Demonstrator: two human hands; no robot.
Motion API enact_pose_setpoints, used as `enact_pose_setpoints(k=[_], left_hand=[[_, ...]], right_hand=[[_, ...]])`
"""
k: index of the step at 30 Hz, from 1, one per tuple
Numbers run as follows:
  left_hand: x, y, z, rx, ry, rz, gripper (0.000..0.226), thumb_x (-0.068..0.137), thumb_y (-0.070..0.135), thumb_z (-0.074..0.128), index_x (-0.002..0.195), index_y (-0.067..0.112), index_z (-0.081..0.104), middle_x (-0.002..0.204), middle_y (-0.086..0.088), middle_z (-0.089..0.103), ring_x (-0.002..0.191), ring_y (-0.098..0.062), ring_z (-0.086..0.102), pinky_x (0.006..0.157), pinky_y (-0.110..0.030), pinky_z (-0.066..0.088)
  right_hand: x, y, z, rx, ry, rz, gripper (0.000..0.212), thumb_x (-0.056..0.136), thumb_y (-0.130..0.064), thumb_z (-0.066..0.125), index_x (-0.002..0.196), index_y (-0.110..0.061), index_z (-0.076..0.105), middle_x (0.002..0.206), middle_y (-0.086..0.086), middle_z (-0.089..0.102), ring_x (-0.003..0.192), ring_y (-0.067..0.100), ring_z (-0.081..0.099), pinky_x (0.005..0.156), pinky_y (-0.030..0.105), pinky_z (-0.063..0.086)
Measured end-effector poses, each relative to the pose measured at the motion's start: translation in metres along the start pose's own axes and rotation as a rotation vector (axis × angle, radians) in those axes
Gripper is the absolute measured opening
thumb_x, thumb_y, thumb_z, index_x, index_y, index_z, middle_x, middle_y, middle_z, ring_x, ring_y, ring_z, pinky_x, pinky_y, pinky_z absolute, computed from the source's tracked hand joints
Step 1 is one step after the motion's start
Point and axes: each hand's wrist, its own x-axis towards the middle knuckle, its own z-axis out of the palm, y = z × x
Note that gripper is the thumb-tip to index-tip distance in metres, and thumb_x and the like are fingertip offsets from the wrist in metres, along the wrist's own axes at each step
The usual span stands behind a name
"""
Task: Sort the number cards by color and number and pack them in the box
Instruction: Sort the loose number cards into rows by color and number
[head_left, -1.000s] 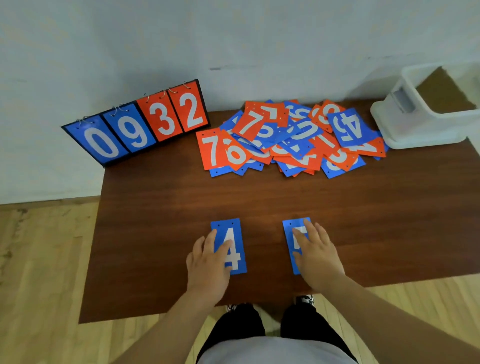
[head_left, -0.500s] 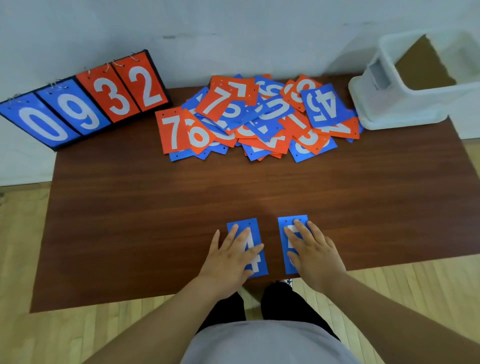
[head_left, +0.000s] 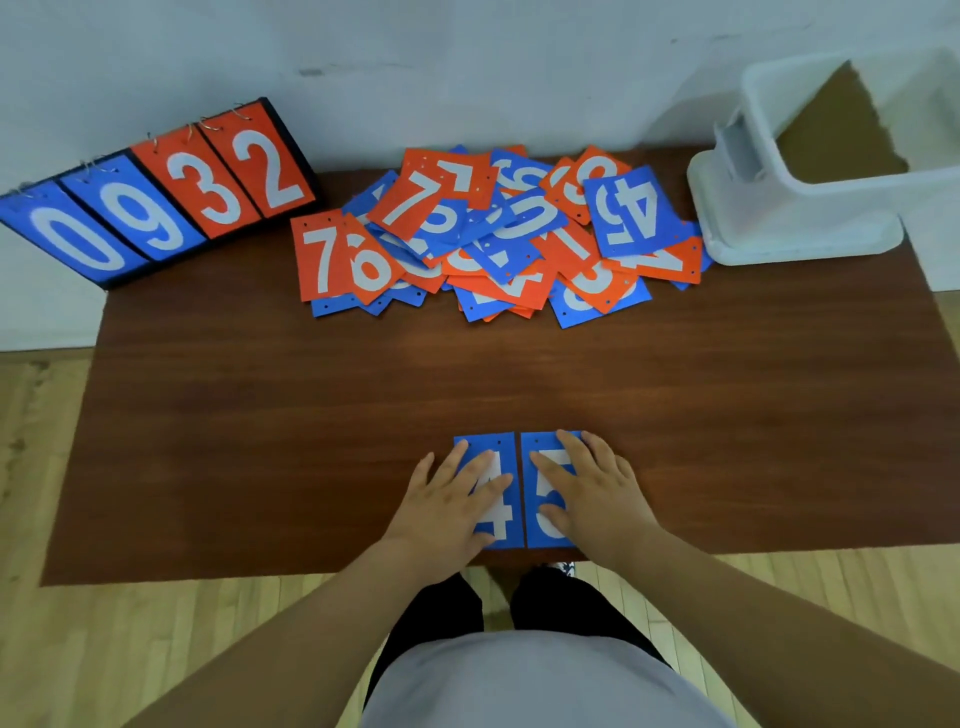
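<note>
Blue rectangular number-4 card (head_left: 503, 517), blue rectangular number-5 card (head_left: 543, 491) just beside it on brown wooden desk (head_left: 311, 415), left hand (head_left: 441, 514) and right hand (head_left: 597, 499) pressing them, fingers (head_left: 480, 465) spread flat

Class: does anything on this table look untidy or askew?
The orange and blue card pile at the far edge is jumbled, overlapping at all angles. The blue 4 card and 5 card lie straight.

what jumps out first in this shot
The jumbled pile of orange and blue number cards at the far middle of the table catches the eye first, with the flip scoreboard reading 0932 at the far left. At the near edge, the left hand and right hand press flat on a blue 4 card and a blue 5 card lying side by side.
</note>
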Motion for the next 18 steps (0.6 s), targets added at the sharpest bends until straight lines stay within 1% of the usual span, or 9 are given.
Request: enact_pose_setpoints(k=[3,7,10,12,15,18], left_hand=[[0.001,0.001,-0.001,0.019,-0.002,-0.016,0.076,0.098,0.060,0.047,0.158,0.045,0.002,0.170,0.007,-0.008,0.155,-0.027,-0.018,0.124,-0.058,-0.001],[0.002,0.002,-0.007,-0.016,0.006,-0.027,0.074,0.097,0.057,0.052,0.157,0.043,0.011,0.169,0.006,-0.001,0.155,-0.029,-0.009,0.124,-0.057,0.000],[0.003,-0.001,-0.018,-0.044,0.077,-0.046,0.071,0.096,0.058,0.051,0.157,0.040,0.019,0.167,0.003,0.009,0.154,-0.028,0.004,0.124,-0.052,0.006],[0.007,-0.010,-0.033,-0.084,0.139,-0.084,0.071,0.096,0.059,0.051,0.157,0.038,0.022,0.166,0.003,0.013,0.152,-0.027,0.010,0.123,-0.050,0.011],[0.022,-0.027,-0.060,-0.132,0.217,-0.157,0.071,0.096,0.059,0.053,0.157,0.038,0.023,0.164,0.002,0.016,0.151,-0.026,0.013,0.122,-0.049,0.016],[0.047,-0.041,-0.089,-0.150,0.265,-0.239,0.074,0.095,0.058,0.056,0.157,0.039,0.022,0.165,0.000,0.017,0.153,-0.026,0.014,0.122,-0.049,0.020]], right_hand=[[0.003,0.000,-0.005,-0.010,0.004,-0.007,0.070,0.098,-0.062,0.044,0.158,-0.044,0.014,0.169,0.002,0.000,0.153,0.031,0.004,0.121,0.048,0.021],[0.006,0.002,-0.011,-0.018,-0.005,-0.016,0.073,0.095,-0.066,0.045,0.157,-0.046,0.013,0.168,0.001,-0.001,0.150,0.031,0.009,0.119,0.050,0.022],[0.009,0.006,-0.020,0.016,0.018,-0.005,0.074,0.095,-0.068,0.044,0.158,-0.046,0.012,0.168,0.000,0.002,0.150,0.028,0.012,0.119,0.049,0.024],[0.015,0.013,-0.032,0.075,0.060,0.028,0.073,0.095,-0.067,0.045,0.158,-0.044,0.015,0.167,0.000,0.005,0.150,0.027,0.014,0.120,0.050,0.024],[0.034,0.027,-0.057,0.155,0.140,0.112,0.072,0.094,-0.065,0.050,0.156,-0.041,0.023,0.165,-0.001,0.012,0.150,0.028,0.019,0.118,0.051,0.029],[0.062,0.038,-0.084,0.185,0.214,0.202,0.070,0.093,-0.063,0.054,0.154,-0.038,0.029,0.164,-0.001,0.017,0.149,0.028,0.023,0.117,0.050,0.033]])
